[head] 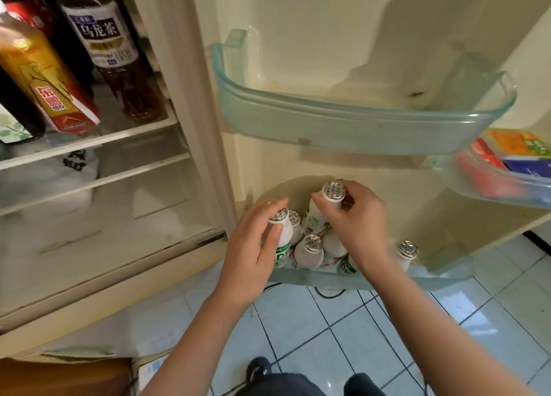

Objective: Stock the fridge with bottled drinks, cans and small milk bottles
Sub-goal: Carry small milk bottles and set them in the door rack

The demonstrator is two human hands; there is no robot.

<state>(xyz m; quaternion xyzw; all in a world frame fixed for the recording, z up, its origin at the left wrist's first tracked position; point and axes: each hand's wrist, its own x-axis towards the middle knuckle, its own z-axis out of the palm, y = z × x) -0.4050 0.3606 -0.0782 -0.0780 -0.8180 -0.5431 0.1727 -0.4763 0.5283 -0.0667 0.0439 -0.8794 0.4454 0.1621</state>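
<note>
Small milk bottles, white with silver foil caps and green print, crowd the lowest door bin of the open fridge, under and between the two hands. The left hand is wrapped round an upright bottle at the near-left end of the cluster. Its thumb lies along the bottle's front, its fingertips are behind the neck, and the foil cap shows above the thumb. The right hand grips a second bottle just under its cap, thumb on the side toward the left hand and the other fingers curled round the far side. This bottle sits higher than the rest and leans a little; whether its base touches the bin cannot be told.

More bottles stand between the two hands, and others lie partly hidden under the right palm, at least one of them tipped over. Just outside the right wrist a lone bottle stands upright in the same bin, apart from the cluster.

Above both hands hangs a pale green door bin. Up and to the right of the right hand, another bin holds coloured cartons. Well to the left of the left hand and higher, a fridge shelf carries a tall dark tea bottle and an amber bottle with a red and yellow label. Below the wrists is the tiled floor, with a black cable just under the bin.
</note>
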